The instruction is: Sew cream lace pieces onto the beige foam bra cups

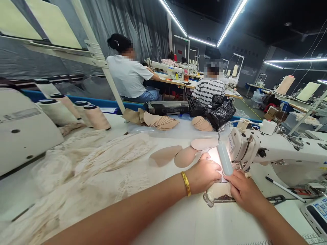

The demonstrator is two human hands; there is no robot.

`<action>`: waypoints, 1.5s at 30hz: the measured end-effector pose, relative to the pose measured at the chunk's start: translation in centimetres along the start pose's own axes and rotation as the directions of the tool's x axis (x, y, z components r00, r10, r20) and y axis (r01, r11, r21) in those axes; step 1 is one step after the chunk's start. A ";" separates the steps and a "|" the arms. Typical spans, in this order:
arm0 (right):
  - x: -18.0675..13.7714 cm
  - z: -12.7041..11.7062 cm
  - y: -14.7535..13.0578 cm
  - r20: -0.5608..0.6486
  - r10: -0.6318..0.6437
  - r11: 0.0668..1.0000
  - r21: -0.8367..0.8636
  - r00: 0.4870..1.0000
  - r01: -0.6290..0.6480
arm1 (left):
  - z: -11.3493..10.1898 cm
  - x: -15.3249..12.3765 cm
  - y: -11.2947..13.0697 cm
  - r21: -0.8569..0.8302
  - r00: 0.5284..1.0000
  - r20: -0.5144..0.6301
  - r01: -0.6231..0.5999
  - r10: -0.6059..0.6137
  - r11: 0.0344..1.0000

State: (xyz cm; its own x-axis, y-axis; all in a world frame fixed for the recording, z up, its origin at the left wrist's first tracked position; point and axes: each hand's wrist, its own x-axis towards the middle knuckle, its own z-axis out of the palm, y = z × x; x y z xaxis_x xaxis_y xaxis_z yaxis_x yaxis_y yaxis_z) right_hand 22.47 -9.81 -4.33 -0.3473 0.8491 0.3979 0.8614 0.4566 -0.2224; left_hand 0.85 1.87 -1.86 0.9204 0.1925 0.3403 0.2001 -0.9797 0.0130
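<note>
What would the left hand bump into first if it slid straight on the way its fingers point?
Probably the sewing machine head. The left hand points straight at it, and the little lamp hangs just ahead. Depth is unclear, so the hand may pass under the lamp.

Left hand [203, 174], right hand [244, 191], palms down

- Pad [214, 157]: thin, pale beige piece, lying flat on the machine [281, 149] bed at the needle, in bright lamp light.
- Its near part is hidden under the left hand [204, 173] and right hand [245, 192], which press down on it.
</note>
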 end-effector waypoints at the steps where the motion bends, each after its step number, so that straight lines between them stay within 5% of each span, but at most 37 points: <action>1: 0.0 0.1 0.1 -0.004 -0.002 1.000 -0.009 1.000 0.002 | -0.2 0.2 -0.3 0.002 1.000 0.017 0.000 0.000 1.000; 4: 0.0 0.3 0.4 -0.019 -0.004 0.999 -0.040 1.000 0.003 | -0.9 0.7 0.0 0.048 0.993 0.114 0.034 -0.039 0.998; 8: 0.0 0.5 0.6 -0.018 0.000 0.998 -0.057 1.000 -0.001 | -1.6 -0.5 3.8 0.252 0.959 0.194 0.153 -0.205 0.956; 13: -1.7 1.4 1.8 -0.070 -0.058 0.996 -0.073 0.996 0.052 | -1.8 -6.5 9.9 0.174 0.982 0.158 0.077 -0.105 0.982; 16: -2.5 2.9 4.1 -0.123 -0.143 0.987 -0.098 0.982 0.131 | -2.8 -10.6 11.1 0.172 0.969 0.130 0.188 -0.211 0.967; 18: -2.6 3.6 5.1 -0.116 -0.191 0.979 -0.097 0.975 0.180 | -4.2 -13.0 11.0 0.195 0.915 0.078 0.376 -0.396 0.906; 21: -2.3 3.4 4.7 -0.099 -0.235 0.970 -0.082 0.967 0.228 | -6.0 -15.3 10.5 0.205 0.758 0.020 0.635 -0.652 0.745; 24: -1.9 2.2 2.2 -0.058 -0.258 0.966 -0.049 0.964 0.255 | -6.2 -16.1 10.2 0.187 0.686 0.120 0.694 -0.717 0.695; 31: -0.2 1.5 -5.5 0.013 -0.333 0.936 0.128 0.943 0.329 | -5.6 -15.1 10.5 0.080 0.748 0.095 0.652 -0.657 0.754; 37: 1.8 1.5 -9.1 0.018 -0.243 0.931 0.286 0.970 0.228 | -5.0 -14.2 12.6 -0.116 0.898 0.176 0.426 -0.404 0.897; 45: 1.2 0.8 -9.6 0.138 -0.178 0.920 0.375 0.974 0.115 | -4.3 -15.8 13.1 -0.328 0.837 -0.011 0.514 -0.547 0.793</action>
State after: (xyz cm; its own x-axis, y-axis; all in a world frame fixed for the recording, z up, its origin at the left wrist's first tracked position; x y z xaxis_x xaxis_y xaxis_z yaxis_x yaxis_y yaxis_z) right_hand 13.44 -12.93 -2.44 -0.5429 0.7827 0.3044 0.6133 0.6171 -0.4930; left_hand -12.53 -14.27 -3.04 0.6570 0.6967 0.2880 0.5217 -0.6959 0.4934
